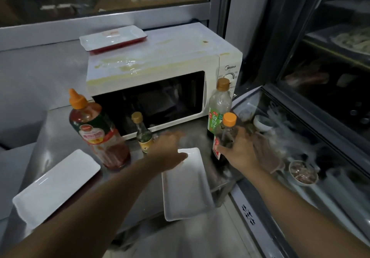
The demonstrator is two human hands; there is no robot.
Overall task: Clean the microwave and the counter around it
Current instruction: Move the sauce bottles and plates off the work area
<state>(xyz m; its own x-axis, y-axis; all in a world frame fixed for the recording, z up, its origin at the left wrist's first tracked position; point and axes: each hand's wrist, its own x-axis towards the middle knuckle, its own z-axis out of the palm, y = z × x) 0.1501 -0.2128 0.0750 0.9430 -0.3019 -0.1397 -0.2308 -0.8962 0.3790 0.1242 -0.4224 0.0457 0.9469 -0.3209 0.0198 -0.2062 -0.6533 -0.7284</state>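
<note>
On the steel surface (52,129) sits the white microwave (160,61), its top streaked with yellowish spills and carrying a tray (112,39). In front stand a red sauce bottle (98,133), a small bottle (143,135), a tall clear bottle (219,105) and a dark bottle (225,135). The right hand (240,149) grips the dark bottle by its body; the left hand (166,149) hovers with relaxed fingers over a white tray (186,187). Another tray (54,187) lies at the left. The bottles look part full, probably slick and top-heavy, so hold them low on the body. The trays look rigid and light, best lifted by an edge.
</note>
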